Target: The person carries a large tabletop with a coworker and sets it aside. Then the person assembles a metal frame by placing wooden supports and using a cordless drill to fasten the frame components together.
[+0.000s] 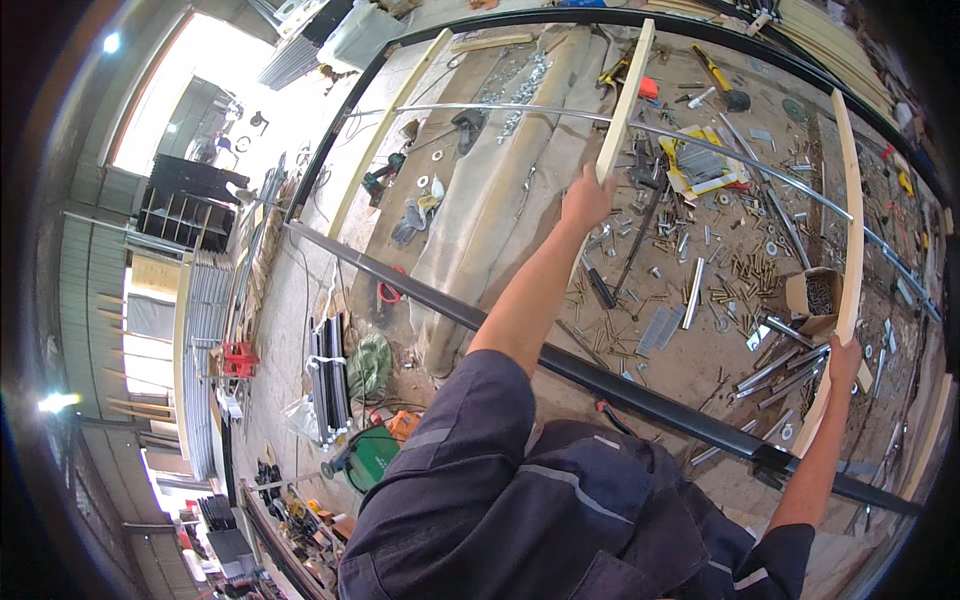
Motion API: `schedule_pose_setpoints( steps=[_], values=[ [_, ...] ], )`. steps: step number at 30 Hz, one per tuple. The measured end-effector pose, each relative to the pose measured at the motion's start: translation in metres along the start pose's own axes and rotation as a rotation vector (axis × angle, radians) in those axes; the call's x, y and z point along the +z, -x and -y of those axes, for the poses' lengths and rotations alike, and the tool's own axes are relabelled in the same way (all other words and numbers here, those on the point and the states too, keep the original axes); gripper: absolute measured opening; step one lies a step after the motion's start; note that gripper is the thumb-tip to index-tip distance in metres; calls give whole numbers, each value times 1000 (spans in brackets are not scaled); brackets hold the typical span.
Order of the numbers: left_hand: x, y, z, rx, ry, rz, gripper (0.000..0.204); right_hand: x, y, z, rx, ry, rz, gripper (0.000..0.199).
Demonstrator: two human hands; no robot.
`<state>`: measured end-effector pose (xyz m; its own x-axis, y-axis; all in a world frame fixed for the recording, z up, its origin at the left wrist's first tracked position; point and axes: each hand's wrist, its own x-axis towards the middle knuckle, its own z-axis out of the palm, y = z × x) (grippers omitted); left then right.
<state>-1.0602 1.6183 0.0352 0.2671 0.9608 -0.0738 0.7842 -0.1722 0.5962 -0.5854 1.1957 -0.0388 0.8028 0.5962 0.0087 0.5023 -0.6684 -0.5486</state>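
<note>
My left hand (587, 203) is closed around a pale wooden slat (630, 95), near its middle. Farther right, my right hand (845, 362) grips a second wooden slat (852, 200) toward its near end. Both slats reach across a large black metal frame (400, 290), whose near bar passes below my arms. A third slat (385, 140) lies across the frame at the left. One long thin metal tube (740, 155) crosses the slats from left to right. My left forearm covers the near part of the slat in my left hand.
Inside the frame lie scattered bolts (755, 278), a small cardboard box (812, 297) of fasteners, a yellow-handled hammer (735, 98), a yellow packet (700, 160) and a cordless drill (385, 175). Red-handled scissors (392, 285) and a green machine (368, 458) are at left.
</note>
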Motion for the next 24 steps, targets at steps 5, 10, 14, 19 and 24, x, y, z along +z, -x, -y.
schedule_pose_setpoints(
  steps=[5,10,14,19,24],
  values=[
    [-28,117,48,84,-233,174,68,-1,-9,-24,19,-27,53,45],
    [-52,222,52,-80,-178,99,50,-6,-10,-26,36,43,109,50],
    [-51,199,42,-123,-149,130,38,-5,-16,-32,46,95,120,53],
    [-43,195,50,-84,-174,77,37,-3,-29,-44,57,174,106,55],
    [-49,202,52,-101,-157,73,37,1,-22,-25,54,305,56,60]
  ],
)
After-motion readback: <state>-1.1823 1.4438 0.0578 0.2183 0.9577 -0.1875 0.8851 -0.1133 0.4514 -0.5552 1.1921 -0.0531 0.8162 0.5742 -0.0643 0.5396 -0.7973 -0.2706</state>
